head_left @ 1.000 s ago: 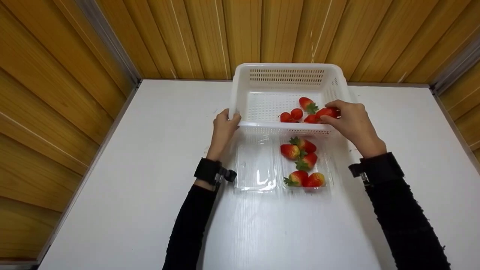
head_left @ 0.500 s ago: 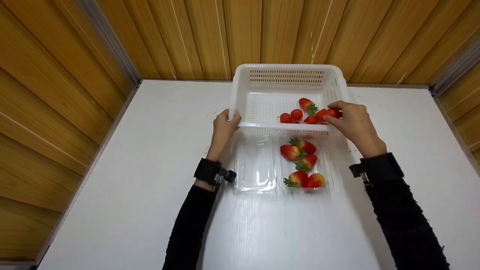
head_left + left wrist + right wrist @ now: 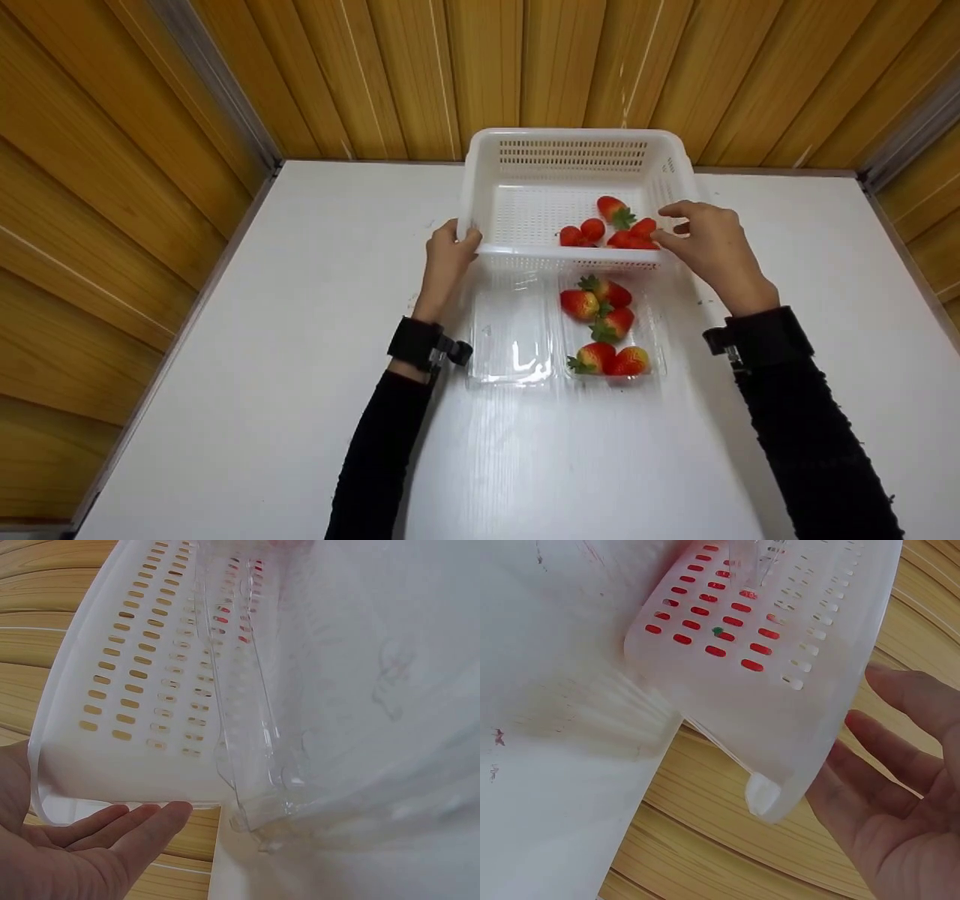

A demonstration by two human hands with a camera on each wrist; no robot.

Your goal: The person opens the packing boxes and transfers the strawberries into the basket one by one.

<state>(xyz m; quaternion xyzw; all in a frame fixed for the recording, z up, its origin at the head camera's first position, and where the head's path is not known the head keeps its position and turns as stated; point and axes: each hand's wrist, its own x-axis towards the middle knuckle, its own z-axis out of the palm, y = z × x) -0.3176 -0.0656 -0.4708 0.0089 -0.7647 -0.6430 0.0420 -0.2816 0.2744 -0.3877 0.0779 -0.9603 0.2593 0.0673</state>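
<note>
Right hand, head view: By the right hand (image 3: 716,251), at the basket's 4 o'clock, a strawberry was pinched half a second ago; now the fingers are parted, drawn slightly towards 3 o'clock, and nothing is held.
Left hand, head view: The corner of the white plastic basket (image 3: 574,253) is grasped by the left hand (image 3: 445,264) at 8 o'clock, as before.
Basket fruit: Overlapping strawberries (image 3: 643,227) are seen at 4 o'clock, near a leafy-capped strawberry (image 3: 611,205); cherry-like fruits (image 3: 592,229) are gathered near 6 o'clock.
Clear clamshell: At the basket's 6 o'clock, the clamshell (image 3: 514,330) is laid on the tabletop (image 3: 315,337); five strawberries (image 3: 580,304) are held in its 3 o'clock half.
Meaning: The released strawberry is judged to have been left in the basket, the clamshell's count unaltered.
Left wrist view: Fingers are set beneath the basket's rim at 8 o'clock.
Right wrist view: Spread, unladen fingers are shown at 4 o'clock, beside the rim; contact cannot be told. Red fruit is glimpsed through the slots.
</note>
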